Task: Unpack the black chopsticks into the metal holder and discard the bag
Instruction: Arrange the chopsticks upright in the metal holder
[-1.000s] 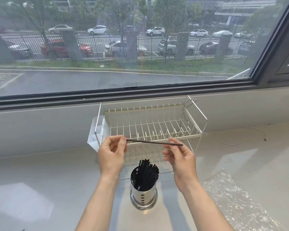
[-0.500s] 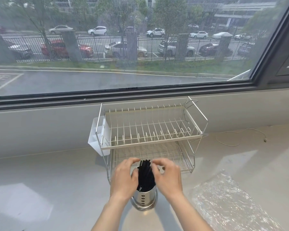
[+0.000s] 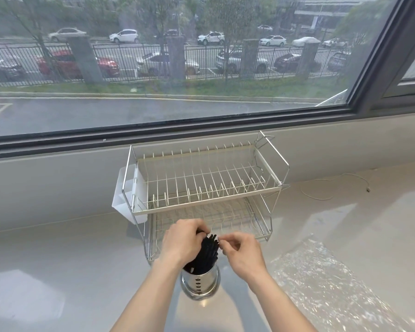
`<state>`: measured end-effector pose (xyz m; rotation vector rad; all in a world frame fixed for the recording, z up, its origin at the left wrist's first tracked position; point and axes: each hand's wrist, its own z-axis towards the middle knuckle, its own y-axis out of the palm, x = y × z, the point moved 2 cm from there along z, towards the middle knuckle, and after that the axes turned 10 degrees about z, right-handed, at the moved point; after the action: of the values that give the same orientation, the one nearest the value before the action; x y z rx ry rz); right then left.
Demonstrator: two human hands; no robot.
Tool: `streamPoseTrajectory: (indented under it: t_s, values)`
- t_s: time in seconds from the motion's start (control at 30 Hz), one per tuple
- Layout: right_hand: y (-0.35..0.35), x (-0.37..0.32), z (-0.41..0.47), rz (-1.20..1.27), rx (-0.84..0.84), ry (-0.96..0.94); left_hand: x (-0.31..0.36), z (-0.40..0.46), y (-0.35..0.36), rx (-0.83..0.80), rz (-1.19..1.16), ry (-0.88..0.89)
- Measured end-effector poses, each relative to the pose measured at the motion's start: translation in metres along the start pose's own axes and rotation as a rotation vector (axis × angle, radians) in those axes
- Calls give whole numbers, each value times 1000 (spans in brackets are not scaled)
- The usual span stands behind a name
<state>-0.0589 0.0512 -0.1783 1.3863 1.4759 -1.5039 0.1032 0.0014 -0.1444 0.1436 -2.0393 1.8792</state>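
Hands at the chopstick holder
Left hand and right hand touch black chopsticks standing in the metal holder.

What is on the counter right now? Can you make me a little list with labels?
holder: shiny metal holder, standing upright on the counter
chopsticks: black chopsticks bunched inside the holder, tips up
left hand: left hand cupped against the bunch
right hand: right hand pinching at the top of the bunch
rack: two-level wire dish rack behind the holder, with nothing on it
bag: crinkly clear bag lying on the counter to the right
cable: thin white cable by the wall
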Motion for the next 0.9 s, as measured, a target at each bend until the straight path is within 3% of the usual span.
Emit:
streamPoseTrajectory:
  t_s: [0.1, 0.2, 0.3, 0.4, 0.5, 0.7, 0.9]
  values:
    - [8, -2, 2, 17, -13, 8, -17, -3, -7, 56, -123, -105]
    - [17, -6, 1, 25, -45, -17, -29, -7, -12, 94, -52, -152]
    - [21, -8, 3, -39, -10, -29, -29, -12, -8, 13, 26, -100]
    - [24, -11, 2, -43, -20, -14, -17, -12, -1, -48, -88, 41]
    - [24, -12, 1, -70, -13, -17, -4, -8, 8, -97, 14, 129]
    - [20, -13, 0, -51, 40, -19, 2, -5, -2, 57, 126, -3]
    - [13, -21, 3, -59, 126, -56, -16, -11, -15, 165, -84, -144]
